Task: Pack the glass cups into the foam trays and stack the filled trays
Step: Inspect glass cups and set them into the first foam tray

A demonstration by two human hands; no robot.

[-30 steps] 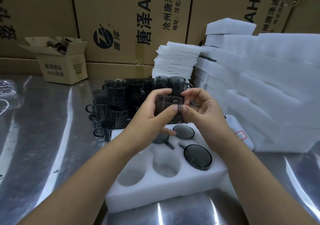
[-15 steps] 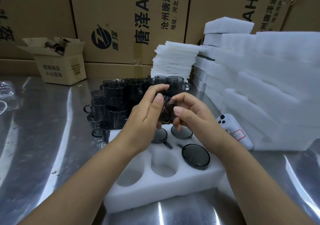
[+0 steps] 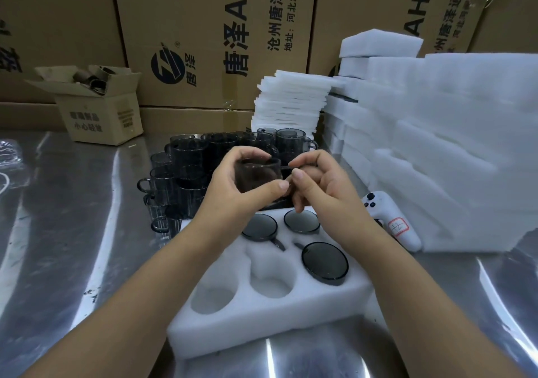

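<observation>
Glass cup (image 3: 256, 174) now turned, my left hand (image 3: 233, 187) wraps it and my right hand (image 3: 320, 185) pinches its handle (image 3: 284, 168) (foam tray (image 3: 262, 328) awaits).

Steel table (image 3: 67, 226): foam tray (image 3: 262, 329), cups (image 3: 186, 156), box (image 3: 102, 115)

Bare left hand (image 3: 233, 187), right hand (image 3: 323, 187), forearms (image 3: 125, 305).
</observation>
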